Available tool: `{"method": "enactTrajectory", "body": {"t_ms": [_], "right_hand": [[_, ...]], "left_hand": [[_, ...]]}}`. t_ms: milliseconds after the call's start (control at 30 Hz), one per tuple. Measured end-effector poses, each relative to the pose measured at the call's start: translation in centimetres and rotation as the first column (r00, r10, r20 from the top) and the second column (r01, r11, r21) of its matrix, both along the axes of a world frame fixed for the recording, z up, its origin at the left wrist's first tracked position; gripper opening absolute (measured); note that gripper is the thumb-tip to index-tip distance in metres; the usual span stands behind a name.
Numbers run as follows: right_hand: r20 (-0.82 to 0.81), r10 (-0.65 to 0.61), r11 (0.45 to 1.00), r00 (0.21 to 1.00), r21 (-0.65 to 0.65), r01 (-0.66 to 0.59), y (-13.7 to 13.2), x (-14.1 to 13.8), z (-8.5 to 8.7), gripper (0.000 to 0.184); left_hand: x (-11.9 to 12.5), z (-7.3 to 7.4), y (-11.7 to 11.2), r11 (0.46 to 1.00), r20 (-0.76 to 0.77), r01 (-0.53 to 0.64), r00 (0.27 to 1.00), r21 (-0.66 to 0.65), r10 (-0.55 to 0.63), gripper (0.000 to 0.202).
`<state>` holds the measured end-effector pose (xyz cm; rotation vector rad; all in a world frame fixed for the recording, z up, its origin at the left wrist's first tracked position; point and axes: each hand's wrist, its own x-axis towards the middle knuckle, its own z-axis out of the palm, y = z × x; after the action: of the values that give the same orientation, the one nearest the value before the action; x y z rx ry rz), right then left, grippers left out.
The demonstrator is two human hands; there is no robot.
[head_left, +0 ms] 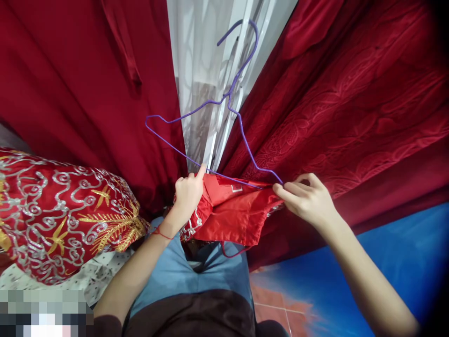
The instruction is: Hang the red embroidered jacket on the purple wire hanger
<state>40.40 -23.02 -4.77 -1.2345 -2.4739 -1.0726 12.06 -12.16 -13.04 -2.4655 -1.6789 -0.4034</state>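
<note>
A purple wire clothes hanger [228,95] stands hook up in front of me, its lower bar running along a red satin garment [233,215]. The garment has silver embroidery at its left side, a small white label inside and a thin loop hanging below. My left hand [189,192] is closed on the garment's left part, index finger stretched up by the hanger bar. At the hanger's right corner, my right hand [308,199] pinches the corner and the garment's edge together between thumb and fingers. Part of the garment behind the left hand is hidden.
Dark red curtains [80,84] hang at left and right, with a sheer white curtain [196,61] and white bars between. A red cloth with silver and gold embroidery [66,220] bulges at left. Blue material [386,262] and red floor tiles [277,304] lie at lower right.
</note>
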Motion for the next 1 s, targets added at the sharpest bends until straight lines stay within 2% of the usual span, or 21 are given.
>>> {"method": "enactTrajectory", "body": {"t_ms": [200,367,433,500,567,667,767,867,933,1000], "right_hand": [[-0.188,-0.131,0.988,0.973,-0.105,0.112,3.7,-0.2,2.2,0.025],[-0.346,-0.115,0.993,0.931,-0.01,0.119,6.7,-2.2,3.9,0.015],[-0.456,-0.055,0.998,0.888,-0.043,0.04,7.8,-3.4,3.7,0.015],[-0.557,0.002,0.983,0.83,-0.152,-0.104,8.8,-4.5,3.0,0.019],[-0.616,0.006,0.933,0.788,-0.281,-0.226,9.5,-5.2,2.2,0.022],[-0.627,-0.035,0.875,0.778,-0.395,-0.28,9.8,-5.9,1.2,0.021],[-0.576,-0.062,0.893,0.815,-0.397,-0.213,9.5,-6.2,0.5,0.019],[-0.47,-0.124,0.932,0.874,-0.357,-0.059,9.1,-6.4,0.0,0.019],[-0.403,-0.174,0.948,0.899,-0.317,0.041,8.9,-6.4,-0.3,0.02],[-0.348,-0.218,0.95,0.912,-0.29,0.117,8.8,-6.4,-0.5,0.023]], "left_hand": [[-0.1,0.1,-0.6,1.0,-0.001,0.012,1.0,-0.027,-0.012,0.057],[-0.1,0.1,-0.7,0.999,0.027,0.03,0.999,-0.039,-0.029,0.055],[0.1,0.1,-0.8,0.998,0.045,0.03,0.999,-0.049,-0.028,0.054],[0.2,0.1,-0.8,0.997,0.062,0.03,0.998,-0.072,-0.026,0.053],[0.0,0.1,-0.9,0.996,0.087,0.018,0.996,-0.085,-0.01,0.052],[-0.9,0.1,-1.2,0.998,0.136,-0.027,0.99,-0.06,0.035,0.051],[-2.3,-0.3,-2.2,0.997,0.244,-0.05,0.969,0.059,0.034,0.053],[-3.7,-1.1,-3.6,0.977,0.361,-0.07,0.932,0.202,-0.008,0.054],[-4.3,-1.5,-4.4,0.976,0.355,-0.071,0.935,0.204,-0.006,0.061],[-4.8,-1.7,-5.0,0.99,0.238,-0.097,0.969,0.106,0.069,0.068]]}}
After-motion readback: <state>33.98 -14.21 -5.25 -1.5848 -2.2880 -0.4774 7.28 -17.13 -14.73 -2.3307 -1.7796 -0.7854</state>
